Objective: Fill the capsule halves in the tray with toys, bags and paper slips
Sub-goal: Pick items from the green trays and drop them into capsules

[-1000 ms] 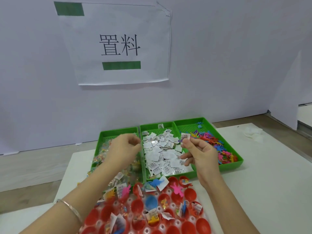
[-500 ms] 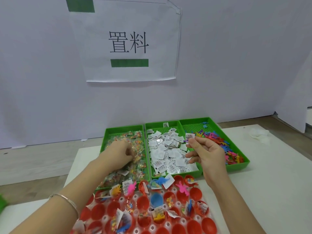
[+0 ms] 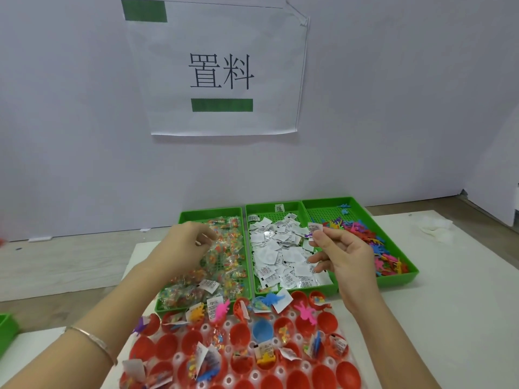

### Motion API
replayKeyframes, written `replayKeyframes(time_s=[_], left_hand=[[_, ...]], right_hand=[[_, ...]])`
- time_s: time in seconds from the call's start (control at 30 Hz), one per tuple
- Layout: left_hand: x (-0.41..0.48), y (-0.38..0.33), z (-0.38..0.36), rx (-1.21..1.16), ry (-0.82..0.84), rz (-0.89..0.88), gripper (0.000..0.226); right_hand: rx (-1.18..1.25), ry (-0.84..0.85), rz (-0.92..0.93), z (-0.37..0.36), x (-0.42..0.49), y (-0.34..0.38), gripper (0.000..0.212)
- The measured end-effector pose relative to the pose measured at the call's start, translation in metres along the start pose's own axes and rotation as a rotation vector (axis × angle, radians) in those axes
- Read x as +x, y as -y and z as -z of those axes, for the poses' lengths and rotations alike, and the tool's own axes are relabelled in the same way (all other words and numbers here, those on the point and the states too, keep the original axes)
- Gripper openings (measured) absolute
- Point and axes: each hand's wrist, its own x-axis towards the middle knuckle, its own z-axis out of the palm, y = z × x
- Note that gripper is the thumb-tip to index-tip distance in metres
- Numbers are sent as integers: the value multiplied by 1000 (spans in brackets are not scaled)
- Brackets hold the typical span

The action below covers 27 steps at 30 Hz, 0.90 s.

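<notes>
field notes, head view.

- white table (image 3: 449,318) noted. at 6 o'clock on it, a clear moulded tray (image 3: 278,371) is set with red plastic capsule halves (image 3: 240,334). one blue capsule half (image 3: 262,329) is seated near the tray's middle.
- several halves toward 12 o'clock are seen loaded with coloured toys, small bags and slips.
- three green perforated plastic bins are lined up side by side at 12 o'clock of the tray, walls touching.
  - 9 o'clock bin (image 3: 210,216): clear bags of coloured bits (image 3: 227,256).
  - middle bin (image 3: 269,207): white printed paper slips (image 3: 280,256).
  - 3 o'clock bin (image 3: 407,279): small coloured plastic toy figures (image 3: 362,231).
- left hand (image 3: 185,248) is held over the 9 o'clock bin. its fingers are curled, tips down among the bags. whether a bag is gripped cannot be told. a thin metal bangle (image 3: 92,342) is worn on the wrist.
- right hand (image 3: 345,256) is raised above the wall between the middle and 3 o'clock bins. a single white slip (image 3: 315,228) is pinched between thumb and forefinger, the other fingers loosely bent.
- a white paper sign (image 3: 224,66) with dark characters and green bars is taped to the wall at 12 o'clock.
- a crumpled white tissue (image 3: 434,230) is seen on the table at 2 o'clock.
</notes>
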Motion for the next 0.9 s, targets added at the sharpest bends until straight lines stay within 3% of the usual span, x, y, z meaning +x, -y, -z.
replayKeyframes(time_s=[0.23, 0.37, 0.47, 0.63, 0.8, 0.9], left_hand=[[-22, -16, 10, -491, -191, 105, 17], [-54, -45, 25, -1002, -72, 142, 27], [-81, -66, 31, -1245, 14, 129, 37], [-119, -93, 29, -1377, 66, 51, 25], [-157, -107, 29, -1374, 15, 31, 24], [-193, -107, 25, -1351, 37, 33, 25]], right_hand=[[5, 96, 12, -12, -11, 22, 22], [46, 298, 23, -28, -31, 44, 23], [92, 435, -59, -44, -57, 48, 29], [79, 413, -144, -59, -88, 62, 30], [-4, 338, 10, -51, -119, 86, 9], [-76, 303, 49, -45, -147, 92, 7]])
